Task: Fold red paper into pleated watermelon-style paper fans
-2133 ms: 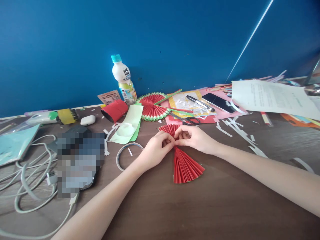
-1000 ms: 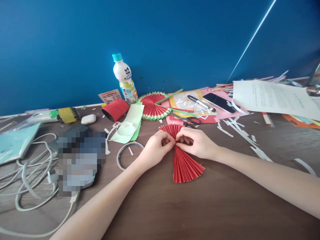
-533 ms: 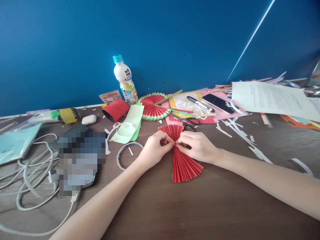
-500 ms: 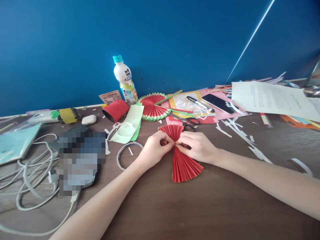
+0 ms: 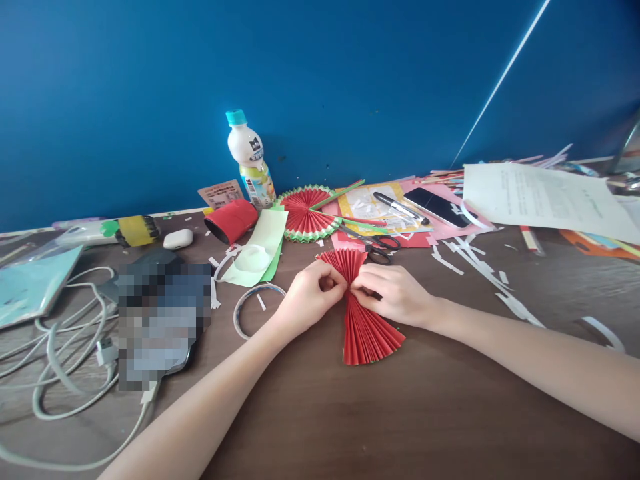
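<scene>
A pleated red paper (image 5: 370,332), fanned out at both ends like a bow tie, is over the brown table (image 5: 320,420). My left hand (image 5: 316,293) pinches its narrow middle from the left. From the right, my right hand (image 5: 393,292) grips the same middle between thumb and fingers. The fingertips of both hands nearly meet there. Behind them lie black scissors (image 5: 383,248) and a round pleated red fan with a green and white edge (image 5: 307,213).
At the back stands a bottle (image 5: 253,163). Left are a phone (image 5: 163,320), white cables (image 5: 55,360), an earphone case (image 5: 179,239) and a tape ring (image 5: 240,313). Right are a marker (image 5: 400,208), another phone (image 5: 440,205), paper strips (image 5: 480,267) and a printed sheet (image 5: 540,200).
The fingertips of both hands have shifted very slightly at the middle of the pleated paper, and its lower fan has moved a little to the left.
</scene>
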Motion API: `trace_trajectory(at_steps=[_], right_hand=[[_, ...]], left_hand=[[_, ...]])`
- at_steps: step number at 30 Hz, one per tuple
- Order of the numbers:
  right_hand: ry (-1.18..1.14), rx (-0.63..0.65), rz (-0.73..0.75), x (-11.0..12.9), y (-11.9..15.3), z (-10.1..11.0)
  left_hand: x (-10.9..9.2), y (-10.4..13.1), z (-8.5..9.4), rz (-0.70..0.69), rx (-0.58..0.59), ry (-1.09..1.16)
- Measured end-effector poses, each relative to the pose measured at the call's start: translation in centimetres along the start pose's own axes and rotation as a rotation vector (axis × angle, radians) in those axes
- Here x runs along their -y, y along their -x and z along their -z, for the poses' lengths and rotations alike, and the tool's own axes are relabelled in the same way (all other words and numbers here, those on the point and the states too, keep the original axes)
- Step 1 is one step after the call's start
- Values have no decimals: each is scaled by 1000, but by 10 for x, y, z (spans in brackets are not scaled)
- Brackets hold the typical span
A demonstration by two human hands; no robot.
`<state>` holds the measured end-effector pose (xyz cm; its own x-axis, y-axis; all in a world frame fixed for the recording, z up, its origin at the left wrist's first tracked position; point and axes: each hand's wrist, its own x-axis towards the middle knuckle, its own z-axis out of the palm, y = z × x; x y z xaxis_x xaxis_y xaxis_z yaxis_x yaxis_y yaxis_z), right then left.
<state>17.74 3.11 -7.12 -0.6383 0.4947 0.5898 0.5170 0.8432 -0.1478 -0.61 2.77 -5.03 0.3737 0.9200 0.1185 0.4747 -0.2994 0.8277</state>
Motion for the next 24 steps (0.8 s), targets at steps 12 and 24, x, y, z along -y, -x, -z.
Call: trace_trajectory(at_steps=[12, 24], right_hand=[[40, 13, 141, -7, 0, 1], [129, 17, 212, -5, -2, 6]], left_hand=[[4, -1, -1, -46, 9, -27], [0, 0, 0, -46, 57, -30]])
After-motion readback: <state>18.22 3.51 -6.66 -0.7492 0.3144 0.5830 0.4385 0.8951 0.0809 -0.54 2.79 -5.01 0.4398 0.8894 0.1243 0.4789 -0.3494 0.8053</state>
